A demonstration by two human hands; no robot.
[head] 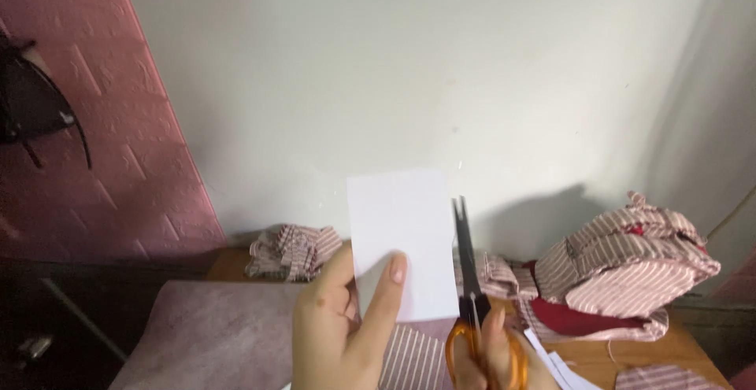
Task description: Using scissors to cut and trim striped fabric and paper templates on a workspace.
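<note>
Left hand pinches a white paper rectangle upright, thumb across its lower front; right hand is closed through orange-handled scissors (blades nearly shut) just beside the paper's right edge; striped fabric pieces are stacked on the wooden table.

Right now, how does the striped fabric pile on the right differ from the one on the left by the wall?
The right striped pile is bigger and stacked higher; the left striped pile is small and low. The right pile has dark red cloth showing in it; the left pile shows only stripes. Both are crumpled pink-and-white striped fabric on the table, behind the white paper and the orange-handled scissors.
</note>
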